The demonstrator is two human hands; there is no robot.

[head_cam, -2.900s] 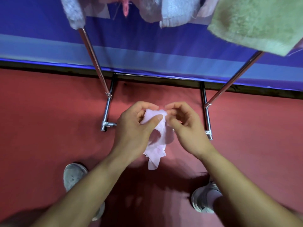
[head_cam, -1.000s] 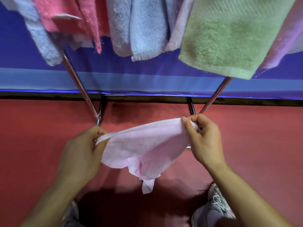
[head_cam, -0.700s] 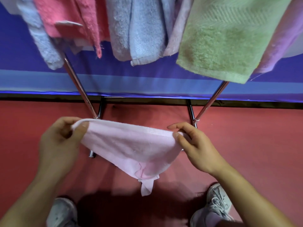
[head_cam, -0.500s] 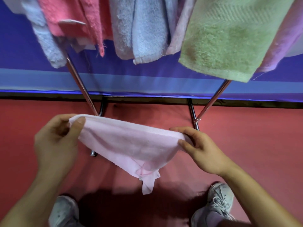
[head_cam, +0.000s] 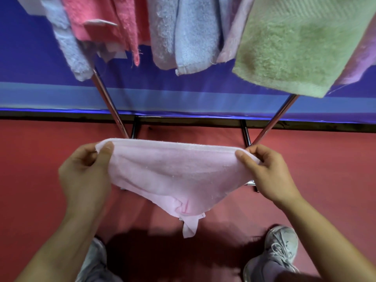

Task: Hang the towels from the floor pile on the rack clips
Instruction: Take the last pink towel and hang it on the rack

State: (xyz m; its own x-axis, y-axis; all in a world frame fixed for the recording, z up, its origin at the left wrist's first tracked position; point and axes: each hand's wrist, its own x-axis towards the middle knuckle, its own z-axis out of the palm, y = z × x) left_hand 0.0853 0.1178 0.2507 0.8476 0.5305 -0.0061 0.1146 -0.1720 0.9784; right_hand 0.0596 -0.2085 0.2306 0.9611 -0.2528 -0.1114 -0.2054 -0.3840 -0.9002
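Head view, looking down: nearest are two grey shoes (head_cam: 278,247) on the red floor (head_cam: 325,169); above them both forearms reach forward; the left hand (head_cam: 85,176) pinches one top corner of a pale pink towel (head_cam: 175,174) between thumb and curled fingers; the right hand (head_cam: 268,171) pinches the other corner likewise; the top hem is stretched level between them, the body sagging to a point with a small tag dangling, clear of the floor; the towel sits in front of and below the rack (head_cam: 107,102), whose chrome legs splay up from a base bar by the blue wall (head_cam: 30,68). Farther up hang a pale blue towel (head_cam: 69,51), a coral towel (head_cam: 101,19), a light blue towel (head_cam: 193,33), a green towel (head_cam: 295,43) and a lilac towel (head_cam: 364,49); their tops and any clips are cut off by the frame. By my reading several towels are already hung; this one is spread ready but not yet clipped; the floor pile is out of view, so what remains cannot be told. No basket or bin shows; the rack alone holds anything.
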